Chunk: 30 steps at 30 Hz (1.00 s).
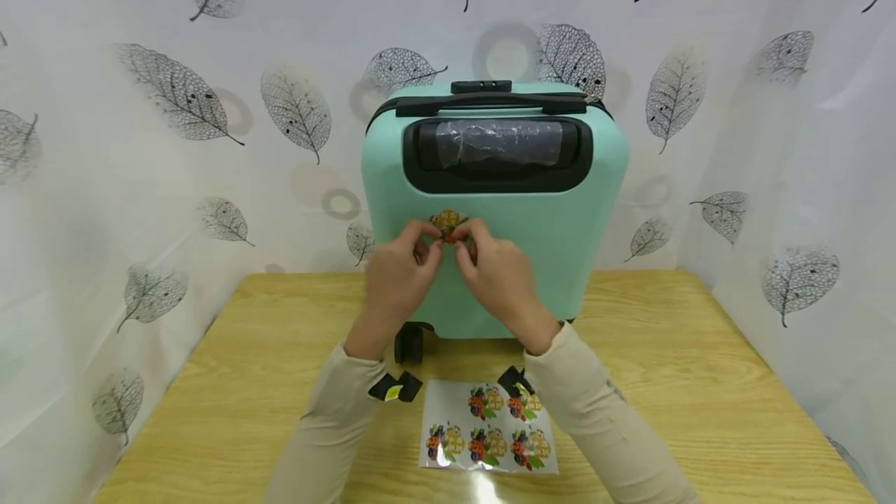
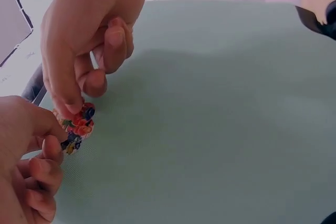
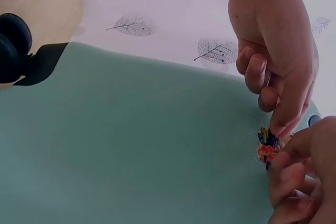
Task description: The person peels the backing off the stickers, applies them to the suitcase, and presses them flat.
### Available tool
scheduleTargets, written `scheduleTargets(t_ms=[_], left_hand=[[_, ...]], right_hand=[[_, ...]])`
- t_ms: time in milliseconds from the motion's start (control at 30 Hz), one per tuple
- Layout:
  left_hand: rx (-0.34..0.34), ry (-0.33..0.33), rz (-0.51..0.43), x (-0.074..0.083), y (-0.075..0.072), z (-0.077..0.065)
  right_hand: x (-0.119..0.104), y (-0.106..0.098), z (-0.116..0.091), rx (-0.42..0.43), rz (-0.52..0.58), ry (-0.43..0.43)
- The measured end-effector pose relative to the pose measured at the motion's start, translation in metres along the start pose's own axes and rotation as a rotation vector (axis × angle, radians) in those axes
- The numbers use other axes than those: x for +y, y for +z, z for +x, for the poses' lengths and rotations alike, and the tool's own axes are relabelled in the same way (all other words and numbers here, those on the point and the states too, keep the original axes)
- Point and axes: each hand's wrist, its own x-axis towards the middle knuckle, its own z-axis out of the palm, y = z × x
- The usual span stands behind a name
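A mint-green suitcase (image 1: 553,247) stands upright, its front facing me. A small colourful fruit-and-flower sticker (image 1: 448,218) lies against its front, below the black handle recess. My left hand (image 1: 397,272) pinches the sticker's left edge between thumb and forefinger. From the other side, my right hand (image 1: 498,274) pinches its right edge. The left wrist view shows the left hand (image 2: 23,153) near the sticker (image 2: 81,124), partly hidden by fingertips. In the right wrist view the right hand (image 3: 307,169) meets the sticker (image 3: 266,150) opposite the left hand (image 3: 281,51).
A sheet of several similar stickers (image 1: 448,397) lies on the wooden table (image 1: 280,379) between the forearms. Black pieces (image 1: 397,387) show beside each sleeve. A leaf-patterned curtain (image 1: 294,201) hangs behind. One suitcase wheel (image 1: 409,344) rests at the lower left.
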Motion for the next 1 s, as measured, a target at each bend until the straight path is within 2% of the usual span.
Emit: scheduleTargets(t_ms=[100,333,700,833,1000], left_hand=[[-0.022,-0.001,0.003,0.001,0.001,0.001],[-0.020,-0.009,-0.003,-0.001,0.000,0.001],[-0.028,-0.052,-0.021,-0.013,-0.004,-0.007],[-0.048,-0.038,-0.037,-0.011,-0.006,-0.006],[-0.078,-0.008,-0.084,-0.001,-0.011,0.004]], right_hand=[[-0.001,0.000,0.001,-0.031,-0.005,0.011],[0.002,-0.001,-0.001,-0.078,0.051,0.057],[0.009,-0.006,-0.007,-0.104,0.022,0.114],[0.007,-0.008,-0.005,-0.098,0.033,0.107],[-0.001,-0.012,0.004,-0.104,0.047,0.050]])
